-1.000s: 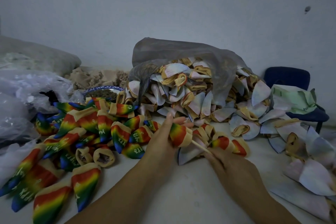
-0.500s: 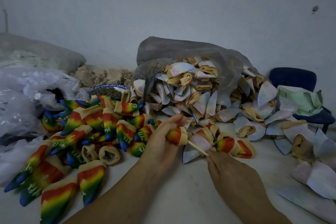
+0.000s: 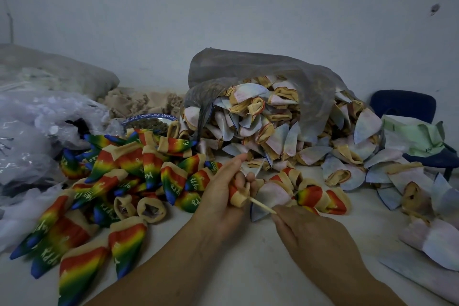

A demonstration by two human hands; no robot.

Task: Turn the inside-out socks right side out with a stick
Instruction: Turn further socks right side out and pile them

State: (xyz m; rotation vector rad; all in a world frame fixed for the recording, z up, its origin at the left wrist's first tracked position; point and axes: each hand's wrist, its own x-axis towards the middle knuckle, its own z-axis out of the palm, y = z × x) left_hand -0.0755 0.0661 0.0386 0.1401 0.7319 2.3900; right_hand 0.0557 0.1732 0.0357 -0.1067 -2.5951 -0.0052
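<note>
Poking out of the tan cuff of a small sock (image 3: 238, 196), a thin pale stick (image 3: 262, 206) slants down and to the right into the right hand (image 3: 313, 236). That hand's fingers are curled and pinch the stick's lower end, though the fingertips are mostly hidden behind the back of the hand.

The sock sits bunched in the left hand (image 3: 218, 199), just above the table (image 3: 223, 271) near the middle of the view. The fingers are curled round it so that only a red strip and the cuff show, and the index finger reaches out straight above it.

Just beyond the hands lie a few more socks, part pale, part rainbow. On the left, rainbow socks (image 3: 119, 181) with lettering are spread over the table. Behind the hands, a heap of pale inside-out socks (image 3: 273, 131) spills from a grey plastic bag (image 3: 260, 67).

A blue-rimmed bowl (image 3: 149, 118) stands between the two heaps. Clear plastic bags (image 3: 37, 126) lie at the far left, and a blue chair (image 3: 402, 104) holding green cloth (image 3: 417, 136) stands at the right.
</note>
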